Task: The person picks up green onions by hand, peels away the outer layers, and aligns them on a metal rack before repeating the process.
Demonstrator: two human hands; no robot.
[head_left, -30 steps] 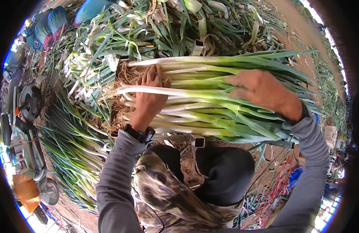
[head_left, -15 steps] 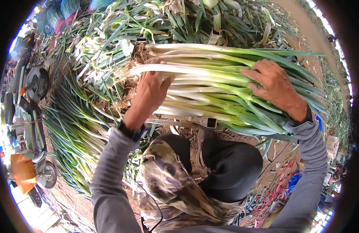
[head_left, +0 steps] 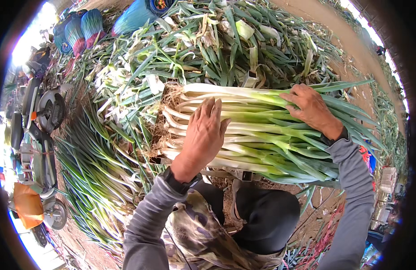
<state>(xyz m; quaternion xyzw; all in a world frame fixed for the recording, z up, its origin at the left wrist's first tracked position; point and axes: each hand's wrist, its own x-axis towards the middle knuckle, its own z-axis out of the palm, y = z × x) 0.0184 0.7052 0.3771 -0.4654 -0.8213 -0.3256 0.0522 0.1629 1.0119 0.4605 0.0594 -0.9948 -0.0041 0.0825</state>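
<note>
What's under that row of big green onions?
Part of a metal frame shows along the near edge. The onions cover whatever lies beneath their middle, so that can't be seen.

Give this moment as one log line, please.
left hand: over stalks, white part; right hand: at green part; stalks: side by side; roots: leftward

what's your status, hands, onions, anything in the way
Left hand open over onions; right hand curled at their green tops. Onions side by side, roots left. Leaf pile beyond, not between hands and onions.
</note>
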